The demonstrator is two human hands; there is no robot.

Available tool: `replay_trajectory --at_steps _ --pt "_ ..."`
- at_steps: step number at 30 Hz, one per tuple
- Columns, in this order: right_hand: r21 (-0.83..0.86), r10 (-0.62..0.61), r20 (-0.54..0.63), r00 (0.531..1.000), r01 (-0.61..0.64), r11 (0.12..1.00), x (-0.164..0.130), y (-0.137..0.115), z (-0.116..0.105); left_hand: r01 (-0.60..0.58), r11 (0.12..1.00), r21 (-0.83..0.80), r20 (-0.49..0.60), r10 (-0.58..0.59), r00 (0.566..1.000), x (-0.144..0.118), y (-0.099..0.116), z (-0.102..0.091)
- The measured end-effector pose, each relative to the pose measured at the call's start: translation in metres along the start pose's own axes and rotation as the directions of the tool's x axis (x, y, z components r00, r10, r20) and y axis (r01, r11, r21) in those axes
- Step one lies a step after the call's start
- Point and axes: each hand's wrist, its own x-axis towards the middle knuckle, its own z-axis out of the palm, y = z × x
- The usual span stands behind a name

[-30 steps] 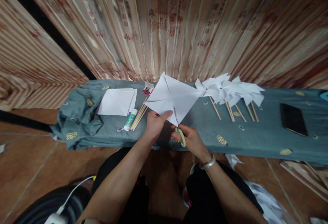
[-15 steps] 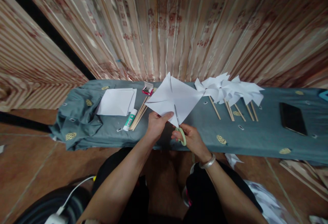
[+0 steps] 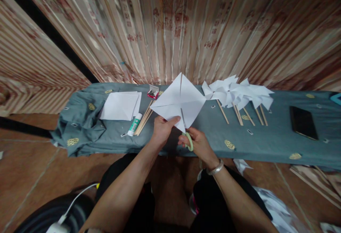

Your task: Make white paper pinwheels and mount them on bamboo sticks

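The left grip (image 3: pixel 163 129) pinches the white paper square (image 3: pixel 181 96) along its near edge, thumb on top. Just beside, the right grip (image 3: pixel 196 141) is closed round the green-handled scissors (image 3: pixel 190 142), their blades at the paper's near corner. Left of the left grip lie wooden sticks (image 3: pixel 144 120), a glue stick (image 3: pixel 134 124), then stacked paper (image 3: pixel 119 105). Right of the right grip, farther out, are paper pinwheels (image 3: pixel 238 93), then a dark phone (image 3: pixel 303 122) on the cloth-covered worktop (image 3: pixel 270 142).

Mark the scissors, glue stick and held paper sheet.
Scissors (image 3: pixel 190 142): head view, on the pale green handle.
Glue stick (image 3: pixel 134 124): head view, mid-barrel, on the label.
Held paper sheet (image 3: pixel 183 98): head view, near its uncut middle.
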Motion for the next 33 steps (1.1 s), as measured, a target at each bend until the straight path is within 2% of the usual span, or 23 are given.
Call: replay_trajectory --at_steps 21,28,33 --pt "-0.005 0.019 -0.004 1.0 -0.019 1.0 0.0001 -0.0047 0.0013 0.012 1.0 -0.012 0.006 -0.012 1.0 -0.0004 -0.0021 0.0005" --pt "-0.048 -0.028 0.012 1.0 0.029 0.998 -0.0004 -0.0011 0.0009 0.011 1.0 -0.02 0.012 -0.011 1.0 0.0002 -0.0041 -0.0005" --pt "-0.074 -0.025 0.091 0.996 0.032 0.997 -0.0014 0.0001 -0.0013 0.004 0.999 -0.032 0.015 -0.003 1.0 0.0009 -0.0026 -0.0017"
